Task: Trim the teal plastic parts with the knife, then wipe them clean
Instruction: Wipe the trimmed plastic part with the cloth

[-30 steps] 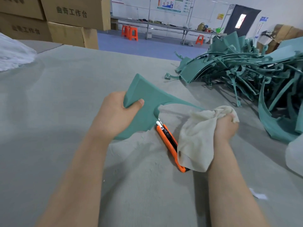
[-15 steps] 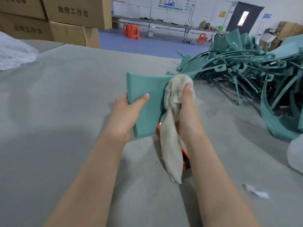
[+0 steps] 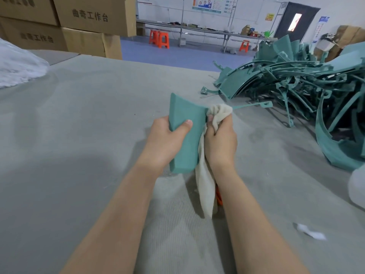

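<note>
The left hand (image 3: 167, 139) grips the wide end of a teal part (image 3: 187, 135), thumb across its near face, holding it over the middle of the grey table (image 3: 88, 135). The right hand (image 3: 221, 141) is closed around a cream cloth (image 3: 205, 186), bunched against the part's right edge, with the rest hanging down. A sliver of the orange knife (image 3: 218, 196) shows beneath the right wrist. A pile of teal parts (image 3: 296, 80) lies far right, and cardboard boxes (image 3: 88, 22) stand far left.
</note>
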Motion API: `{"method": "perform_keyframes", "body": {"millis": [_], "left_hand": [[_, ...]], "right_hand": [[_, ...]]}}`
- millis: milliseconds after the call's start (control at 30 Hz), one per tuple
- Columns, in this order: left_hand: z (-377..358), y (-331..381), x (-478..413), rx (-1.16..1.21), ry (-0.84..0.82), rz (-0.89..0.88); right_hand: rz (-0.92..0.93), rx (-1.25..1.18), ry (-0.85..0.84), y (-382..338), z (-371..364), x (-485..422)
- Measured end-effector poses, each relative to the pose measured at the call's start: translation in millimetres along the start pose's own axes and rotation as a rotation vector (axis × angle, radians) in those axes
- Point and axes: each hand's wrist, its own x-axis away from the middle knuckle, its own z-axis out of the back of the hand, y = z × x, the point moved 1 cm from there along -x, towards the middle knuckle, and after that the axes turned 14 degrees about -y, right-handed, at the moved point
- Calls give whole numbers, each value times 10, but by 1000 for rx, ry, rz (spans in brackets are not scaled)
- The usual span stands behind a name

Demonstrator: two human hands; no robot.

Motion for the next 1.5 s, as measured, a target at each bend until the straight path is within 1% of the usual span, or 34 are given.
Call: {"method": "perform_keyframes", "body": {"millis": [100,167,233,300,367,433,500,600,633,700,733,800,867,933,967,1033,1100,1167,1233,1300,1367,1433,1500], "left_hand": [[-96,5,9,-168,-36,-45],[-132,-2,13,-220,-39,-76],[-132,-5,21,-216,-11,-81],[-100,-3,20,-155,17,-57],[-77,5,20,-93,23,-39],[-96,30,38,-94,1,-44],[-149,39,53,-165,-50,-72],[-205,36,73,-241,-185,-115],[-209,36,78,-206,-256,-115],[-207,42,98,-65,-402,-67],[-199,41,99,-23,-432,-48],[-164,18,61,-32,-365,-52],[-127,-12,18,-4,-263,-28],[-96,-23,-3,137,-220,81],[-71,-23,-4,207,-224,141],[-9,-37,1,296,-271,250],[52,-76,6,337,-376,343],[115,-100,13,354,-485,371],[184,-94,33,386,-499,385],[231,-116,47,401,-438,424],[262,-142,38,346,-373,438],[294,-150,5,390,-262,393],[333,-147,-54,510,-114,315]], "right_hand": [[-96,-28,75,30,17,-21],[-92,-148,61,46,27,-29],[-37,-308,-31,50,30,-36],[21,-401,-129,51,26,-39],[37,-396,-121,56,26,-38],[28,-326,-28,61,41,-33],[2,-264,39,101,74,-38],[-36,-262,77,153,134,-63],[-50,-287,84,163,157,-70],[-91,-424,75,176,188,-94],[-117,-492,57,173,193,-99],[-143,-532,24,157,198,-97],[-120,-516,-12,154,195,-106],[-73,-490,-58,128,186,-108],[-38,-469,-77,110,182,-107],[58,-391,-120,50,174,-81],[152,-280,-219,2,152,-43],[228,-154,-326,-35,138,-4],[262,-83,-357,-40,127,9],[258,-87,-277,-36,143,13],[188,-204,-123,-19,201,-7],[38,-414,67,10,313,-48],[-138,-619,209,60,450,-83]]}}
